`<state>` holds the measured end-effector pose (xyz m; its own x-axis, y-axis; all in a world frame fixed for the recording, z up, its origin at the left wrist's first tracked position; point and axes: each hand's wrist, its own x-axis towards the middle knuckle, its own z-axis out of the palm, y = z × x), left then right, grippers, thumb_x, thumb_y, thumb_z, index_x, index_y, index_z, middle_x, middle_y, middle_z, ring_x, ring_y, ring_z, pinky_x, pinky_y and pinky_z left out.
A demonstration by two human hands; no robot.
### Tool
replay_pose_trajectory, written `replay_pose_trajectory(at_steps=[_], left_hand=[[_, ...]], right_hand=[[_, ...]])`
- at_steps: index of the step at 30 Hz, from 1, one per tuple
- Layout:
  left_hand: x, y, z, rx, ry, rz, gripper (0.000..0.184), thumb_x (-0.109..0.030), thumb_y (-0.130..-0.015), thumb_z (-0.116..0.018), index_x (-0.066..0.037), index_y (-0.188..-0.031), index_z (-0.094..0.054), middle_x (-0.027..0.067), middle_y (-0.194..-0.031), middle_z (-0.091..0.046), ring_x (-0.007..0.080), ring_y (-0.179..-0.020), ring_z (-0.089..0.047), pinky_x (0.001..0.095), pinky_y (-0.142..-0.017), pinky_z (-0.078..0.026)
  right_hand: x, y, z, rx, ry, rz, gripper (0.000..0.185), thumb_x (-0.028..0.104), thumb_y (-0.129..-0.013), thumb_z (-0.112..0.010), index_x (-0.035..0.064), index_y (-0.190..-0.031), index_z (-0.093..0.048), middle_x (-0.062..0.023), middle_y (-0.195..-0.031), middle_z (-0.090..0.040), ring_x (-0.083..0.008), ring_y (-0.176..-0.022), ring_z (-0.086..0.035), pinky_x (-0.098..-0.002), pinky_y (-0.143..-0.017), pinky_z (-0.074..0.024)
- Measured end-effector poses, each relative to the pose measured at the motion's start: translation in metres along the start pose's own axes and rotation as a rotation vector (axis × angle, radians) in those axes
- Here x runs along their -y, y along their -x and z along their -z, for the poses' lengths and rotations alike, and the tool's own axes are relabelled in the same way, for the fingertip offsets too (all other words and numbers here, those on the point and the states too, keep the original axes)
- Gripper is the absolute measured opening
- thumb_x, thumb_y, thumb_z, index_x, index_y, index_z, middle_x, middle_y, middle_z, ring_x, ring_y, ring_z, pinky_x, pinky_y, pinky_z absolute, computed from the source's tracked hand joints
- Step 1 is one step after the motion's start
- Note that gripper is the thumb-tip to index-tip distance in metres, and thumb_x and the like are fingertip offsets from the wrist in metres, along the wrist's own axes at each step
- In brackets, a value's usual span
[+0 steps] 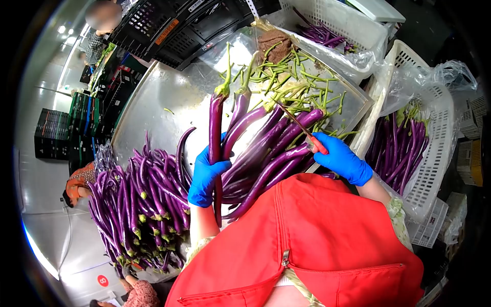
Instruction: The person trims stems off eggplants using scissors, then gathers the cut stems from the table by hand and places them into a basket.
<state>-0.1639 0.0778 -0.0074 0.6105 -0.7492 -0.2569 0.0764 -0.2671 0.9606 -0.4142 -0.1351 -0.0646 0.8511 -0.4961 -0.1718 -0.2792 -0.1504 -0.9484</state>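
Observation:
My left hand, in a blue glove, is closed around a long purple eggplant whose green stem points away from me. A second stemmed eggplant stands close behind it; whether the hand grips that one too is hidden. My gloved right hand is wrapped round the red handle of a knife. Its thin blade slants up and left, over several loose eggplants lying in front of me. The blade's tip is near the green caps of those eggplants. Cut green stems are scattered just beyond them.
A big heap of eggplants lies at the left of the metal table. White crates with eggplants stand at the right and back. Behind are black crates and a brown cloth. Other people are at the left.

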Motion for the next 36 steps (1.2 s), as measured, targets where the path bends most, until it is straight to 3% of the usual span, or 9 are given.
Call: replay_pose_trajectory(at_steps=[3, 6, 13, 19, 22, 24, 29, 36], left_hand=[[0.001, -0.001, 0.004, -0.071, 0.009, 0.008, 0.066, -0.001, -0.063, -0.062, -0.001, -0.128, -0.052, 0.0097, -0.093, -0.065, 0.0157, -0.085, -0.062, 0.0261, -0.076, -0.048], [-0.004, 0.002, 0.005, -0.022, 0.027, 0.044, 0.062, 0.003, -0.066, -0.061, -0.002, -0.127, -0.053, 0.0058, -0.099, -0.062, 0.015, -0.091, -0.06, 0.0283, -0.086, -0.046], [0.006, 0.002, -0.004, 0.109, 0.026, 0.092, 0.065, 0.005, -0.067, -0.065, -0.002, -0.13, -0.051, 0.0056, -0.1, -0.064, 0.0129, -0.091, -0.06, 0.0257, -0.082, -0.047], [0.004, 0.004, -0.001, 0.13, 0.027, 0.088, 0.064, 0.005, -0.067, -0.065, -0.002, -0.13, -0.051, 0.0053, -0.1, -0.064, 0.0126, -0.091, -0.06, 0.0259, -0.084, -0.047], [-0.001, 0.005, 0.004, 0.111, 0.016, 0.086, 0.065, 0.004, -0.067, -0.065, -0.002, -0.13, -0.051, 0.0051, -0.1, -0.063, 0.0127, -0.091, -0.059, 0.0266, -0.086, -0.046], [-0.003, 0.007, 0.007, 0.107, 0.004, 0.1, 0.065, 0.004, -0.067, -0.065, -0.001, -0.13, -0.051, 0.0051, -0.101, -0.063, 0.0127, -0.091, -0.059, 0.0271, -0.087, -0.046], [-0.009, 0.014, 0.0, 0.141, 0.025, 0.129, 0.069, 0.003, -0.061, -0.065, 0.001, -0.128, -0.051, 0.0101, -0.099, -0.065, 0.018, -0.092, -0.062, 0.0313, -0.089, -0.046], [-0.014, 0.017, -0.002, 0.132, 0.057, 0.12, 0.069, 0.002, -0.061, -0.065, 0.002, -0.129, -0.05, 0.0109, -0.099, -0.065, 0.0183, -0.092, -0.062, 0.0312, -0.09, -0.046]], right_hand=[[0.001, 0.004, 0.0, 0.033, -0.024, -0.046, 0.041, 0.016, -0.077, -0.058, 0.001, -0.114, -0.053, -0.0108, -0.082, -0.059, -0.0197, -0.073, -0.057, -0.0332, -0.07, -0.0461], [-0.002, 0.003, -0.001, 0.04, -0.029, -0.053, 0.039, 0.016, -0.077, -0.058, 0.0013, -0.113, -0.054, -0.0111, -0.081, -0.057, -0.0195, -0.073, -0.055, -0.0328, -0.07, -0.0459], [-0.003, -0.01, -0.004, 0.001, -0.022, 0.011, 0.037, 0.017, -0.077, -0.058, 0.0001, -0.109, -0.054, -0.0124, -0.081, -0.058, -0.0216, -0.072, -0.055, -0.034, -0.069, -0.0457], [-0.004, -0.011, -0.004, -0.016, -0.026, -0.083, 0.033, 0.015, -0.076, -0.059, 0.0012, -0.106, -0.056, -0.0123, -0.073, -0.056, -0.0227, -0.066, -0.055, -0.0345, -0.065, -0.0449], [-0.005, -0.011, 0.009, -0.06, 0.139, -0.044, 0.033, 0.015, -0.075, -0.059, 0.0026, -0.106, -0.057, -0.0135, -0.072, -0.055, -0.0247, -0.063, -0.054, -0.035, -0.063, -0.0447], [-0.001, -0.012, 0.018, -0.117, 0.142, -0.003, 0.04, 0.016, -0.074, -0.059, 0.0039, -0.112, -0.055, -0.018, -0.081, -0.06, -0.0305, -0.072, -0.061, -0.0377, -0.068, -0.0472], [0.015, -0.021, 0.028, -0.074, 0.313, 0.064, 0.039, 0.017, -0.074, -0.058, 0.0034, -0.111, -0.053, -0.0234, -0.089, -0.06, -0.042, -0.084, -0.059, -0.0437, -0.071, -0.0473], [0.022, -0.025, 0.028, -0.106, 0.38, 0.03, 0.031, 0.016, -0.075, -0.058, 0.0058, -0.105, -0.055, -0.0217, -0.086, -0.06, -0.0414, -0.082, -0.059, -0.044, -0.068, -0.0469]])
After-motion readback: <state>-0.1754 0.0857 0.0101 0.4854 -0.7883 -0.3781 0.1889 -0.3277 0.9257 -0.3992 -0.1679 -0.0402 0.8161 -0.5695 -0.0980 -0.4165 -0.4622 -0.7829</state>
